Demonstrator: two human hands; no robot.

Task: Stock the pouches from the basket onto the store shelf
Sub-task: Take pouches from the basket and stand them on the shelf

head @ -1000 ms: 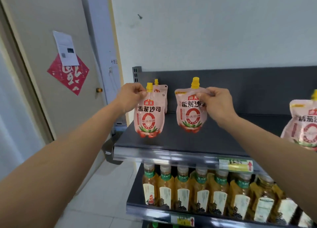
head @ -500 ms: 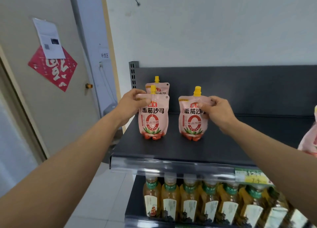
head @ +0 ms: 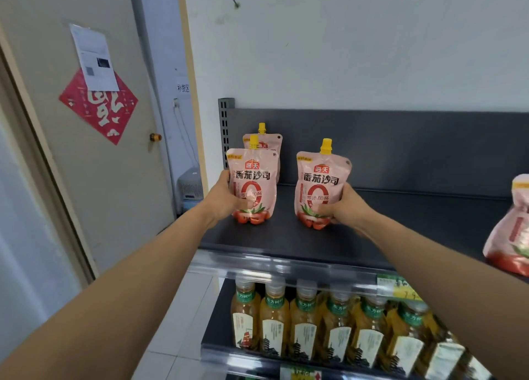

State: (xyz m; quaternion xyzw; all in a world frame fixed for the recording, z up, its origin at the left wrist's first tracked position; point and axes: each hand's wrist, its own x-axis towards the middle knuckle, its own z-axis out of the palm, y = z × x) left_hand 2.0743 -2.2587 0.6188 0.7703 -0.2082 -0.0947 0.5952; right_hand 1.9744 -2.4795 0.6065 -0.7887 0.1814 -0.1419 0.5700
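A row of amber drink bottles (head: 329,325) with green caps lined the lower tier, under a green-and-yellow price tag (head: 396,286). To the left, a beige door (head: 86,165) carried a red diamond decoration (head: 98,106), partly covered by a printed paper sheet (head: 94,57).

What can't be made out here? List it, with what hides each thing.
- Basket: nowhere in the head view, so its contents are unknown.
- Rear pouch: mostly covered by the left pouch held by the left hand.
- Edge pouch: cut off by the right edge.
- Right pouch: lower part covered by the right hand.
- Price tag: too blurred to read.
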